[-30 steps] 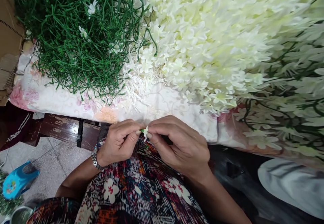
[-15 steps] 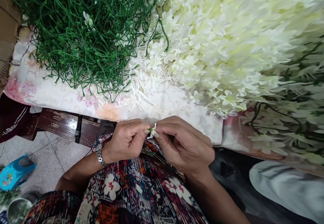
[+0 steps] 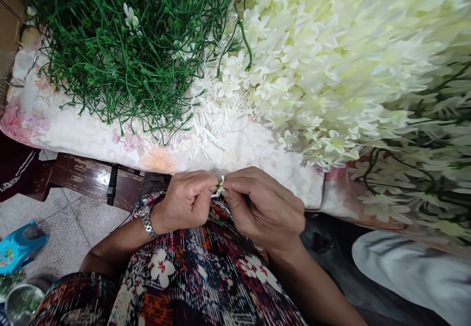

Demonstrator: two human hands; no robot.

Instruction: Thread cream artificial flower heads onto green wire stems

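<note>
Between my two hands, just off the table's near edge, is a small white artificial flower with a bit of green at its centre. My left hand, with a metal watch on the wrist, is closed in a pinch at the flower's left side. Thumb and forefinger of my right hand pinch its petals from the right. The fingertips hide part of the flower. Beyond my hands lie a heap of green plastic stems, a heap of white artificial blossoms and thin white strands.
A floral cloth covers the table. Leafy stems with white flowers spread at the right. Below left are a wooden bench, a blue plastic stool and a metal container. Someone's light-coloured clothing shows at lower right.
The view has shifted slightly. My fingers have drawn a little closer around the flower, which is turned differently and more covered by the fingertips.
</note>
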